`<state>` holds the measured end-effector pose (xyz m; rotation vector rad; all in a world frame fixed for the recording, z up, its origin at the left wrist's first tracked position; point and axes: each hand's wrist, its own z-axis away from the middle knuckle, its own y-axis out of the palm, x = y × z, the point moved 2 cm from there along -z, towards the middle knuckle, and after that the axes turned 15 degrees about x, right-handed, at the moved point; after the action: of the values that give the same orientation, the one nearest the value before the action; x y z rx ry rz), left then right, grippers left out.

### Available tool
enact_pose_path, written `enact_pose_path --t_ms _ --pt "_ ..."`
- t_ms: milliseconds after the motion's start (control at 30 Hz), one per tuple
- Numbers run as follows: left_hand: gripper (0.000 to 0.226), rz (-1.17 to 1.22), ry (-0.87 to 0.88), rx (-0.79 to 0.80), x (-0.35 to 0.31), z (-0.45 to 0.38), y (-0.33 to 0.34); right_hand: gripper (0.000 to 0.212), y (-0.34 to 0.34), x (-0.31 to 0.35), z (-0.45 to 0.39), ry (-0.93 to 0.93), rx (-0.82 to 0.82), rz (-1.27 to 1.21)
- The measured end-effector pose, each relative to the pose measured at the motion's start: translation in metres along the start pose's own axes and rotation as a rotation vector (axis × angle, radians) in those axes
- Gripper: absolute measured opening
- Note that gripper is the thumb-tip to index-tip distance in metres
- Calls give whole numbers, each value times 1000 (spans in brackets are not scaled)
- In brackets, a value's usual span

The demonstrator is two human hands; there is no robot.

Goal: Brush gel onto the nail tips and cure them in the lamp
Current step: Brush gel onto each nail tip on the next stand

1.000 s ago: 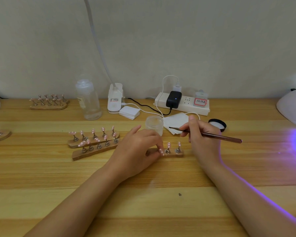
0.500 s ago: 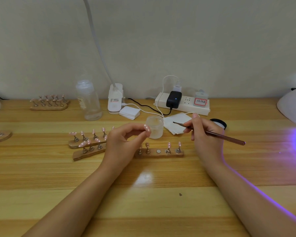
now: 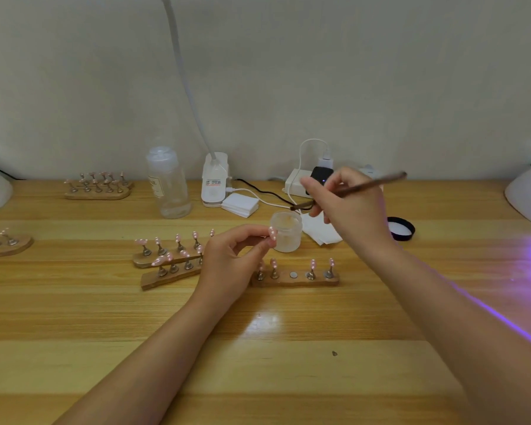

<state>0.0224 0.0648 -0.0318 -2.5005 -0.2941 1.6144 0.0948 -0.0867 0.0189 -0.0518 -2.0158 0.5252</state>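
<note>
- Left hand [image 3: 227, 259] pinches one pink nail tip [image 3: 272, 233] between thumb and forefinger, lifted off the table, other fingers curled loosely.
- Right hand [image 3: 354, 207] grips a brush [image 3: 350, 190] like a pen, bristle end pointing down-left, just above the jar's mouth.
- Gel jar [image 3: 285, 231] sits open, just beyond the left fingertips and below the brush tip; its black lid [image 3: 400, 228] lies past the right hand's far side.
- Wooden holder [image 3: 295, 279] lies just in front of the left hand's fingers: four tips standing, middle peg bare – probably where the held tip belongs.
- Two more holders [image 3: 166, 262] with tips sit on the left hand's outer side, partly behind it.
- Lamp [image 3: 528, 197] well off beyond the right forearm, purple glow on the table [image 3: 258, 363].
- Progress guess: brush being loaded; held tip not yet coated, curing not yet done for it. Cannot tell which other tips are finished.
</note>
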Motion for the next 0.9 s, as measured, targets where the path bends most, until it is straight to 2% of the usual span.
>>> enact_pose_path --t_ms 167,400,533,667,900 --pt "25 9 17 1 1 0 0 37 13 3 -31 59 172 342" --pt "25 44 28 -18 2 -1 -1 32 36 -7 -39 93 344 565" --pt "25 33 35 -13 0 -1 0 28 32 -6 -41 104 305 500" --pt "28 42 23 -10 0 0 -1 31 15 -7 -48 131 131 297" --pt "28 61 2 -6 -3 0 -1 31 -2 -26 -43 305 48 124"
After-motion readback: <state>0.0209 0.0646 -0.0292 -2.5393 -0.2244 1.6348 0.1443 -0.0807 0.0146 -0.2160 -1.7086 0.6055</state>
